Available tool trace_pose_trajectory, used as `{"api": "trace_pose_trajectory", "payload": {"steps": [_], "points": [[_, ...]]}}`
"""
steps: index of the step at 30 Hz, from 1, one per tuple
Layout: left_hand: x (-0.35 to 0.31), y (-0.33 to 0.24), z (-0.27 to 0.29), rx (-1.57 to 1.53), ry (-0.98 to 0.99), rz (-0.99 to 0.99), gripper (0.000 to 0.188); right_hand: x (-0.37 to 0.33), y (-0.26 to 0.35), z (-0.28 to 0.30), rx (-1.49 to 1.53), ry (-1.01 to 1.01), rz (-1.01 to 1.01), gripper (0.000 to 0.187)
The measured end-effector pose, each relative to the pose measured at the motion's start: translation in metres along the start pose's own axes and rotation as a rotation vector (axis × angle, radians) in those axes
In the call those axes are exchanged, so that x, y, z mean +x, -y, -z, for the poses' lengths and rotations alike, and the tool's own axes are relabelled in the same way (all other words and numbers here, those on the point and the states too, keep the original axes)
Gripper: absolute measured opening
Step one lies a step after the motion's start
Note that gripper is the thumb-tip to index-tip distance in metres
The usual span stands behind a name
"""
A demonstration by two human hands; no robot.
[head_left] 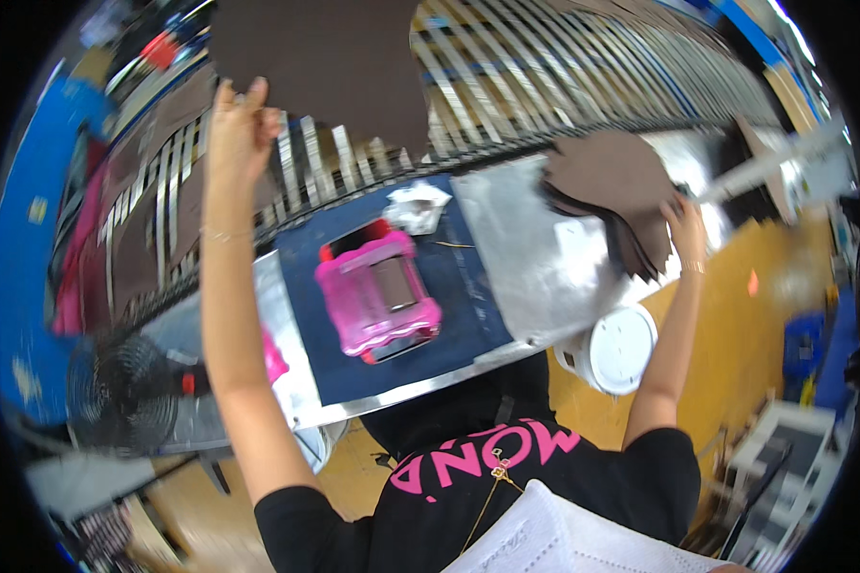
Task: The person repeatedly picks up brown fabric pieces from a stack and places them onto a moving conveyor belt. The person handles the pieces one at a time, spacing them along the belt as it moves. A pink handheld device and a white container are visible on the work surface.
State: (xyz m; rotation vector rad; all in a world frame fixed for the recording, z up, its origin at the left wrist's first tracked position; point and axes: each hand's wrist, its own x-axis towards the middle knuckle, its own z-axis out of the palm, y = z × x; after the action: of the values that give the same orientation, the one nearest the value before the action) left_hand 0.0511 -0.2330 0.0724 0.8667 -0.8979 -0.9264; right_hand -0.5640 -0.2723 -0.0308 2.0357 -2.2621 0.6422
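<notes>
1. While the left hand [244, 134] is raised to the far left, its partly curled fingers meet the lower-left corner of a large dark brown sheet [320, 57]. Pinch or mere pressure: cannot tell.
2. Sheet position: over the slatted conveyor [521, 81], far side, its near tip overhanging toward the work table [535, 258].
3. Right hand [683, 224]: at the right edge of a stack of brown cut sheets [607, 172] on the table's right. Fingers touch or nearly touch the edge; grip not determinable.
4. Stack condition: near edges fan apart and droop toward the table's near edge.
5. Between the hands: pink scalloped case [354, 291] on a dark blue mat [473, 320], with crumpled white wrapping [418, 207] at the mat's far edge.
6. Below the table's near edge, right: lidded white bucket [623, 349].
7. Risk (judgement): a one-corner hold could let the sheet fold or land skewed across the slats.
8. Risk (judgement): pulling at the stack's edge could drag several layers together, or tip the drooping ones off the table, since they look loosely aligned.
9. Risk (judgement): the sheet's low tip could catch the conveyor's near rail [354, 196].
</notes>
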Motion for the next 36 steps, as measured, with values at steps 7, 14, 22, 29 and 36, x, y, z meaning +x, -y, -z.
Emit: {"api": "trace_pose_trajectory", "payload": {"steps": [7, 14, 22, 29, 36], "points": [[0.008, 0.063, 0.160, -0.455, -0.702, -0.088, 0.037, -0.026, -0.041, -0.048, -0.160, 0.129, -0.110, 0.068], [0.036, 0.101, 0.217, -0.685, -0.941, -0.127, 0.040, -0.020, -0.020, -0.037, -0.270, 0.101, -0.208, 0.056], [0.077, 0.141, 0.235, -0.757, -1.009, -0.112, 0.034, -0.013, -0.025, -0.037, -0.156, 0.145, -0.390, 0.060], [0.063, 0.132, 0.212, -0.947, -0.816, 0.260, 0.038, -0.012, -0.025, -0.022, -0.037, 0.194, -0.394, 0.062], [0.011, 0.048, 0.109, -0.335, -0.177, 0.432, 0.037, -0.031, 0.052, 0.050, 0.335, 0.206, -0.220, 0.038]]}}
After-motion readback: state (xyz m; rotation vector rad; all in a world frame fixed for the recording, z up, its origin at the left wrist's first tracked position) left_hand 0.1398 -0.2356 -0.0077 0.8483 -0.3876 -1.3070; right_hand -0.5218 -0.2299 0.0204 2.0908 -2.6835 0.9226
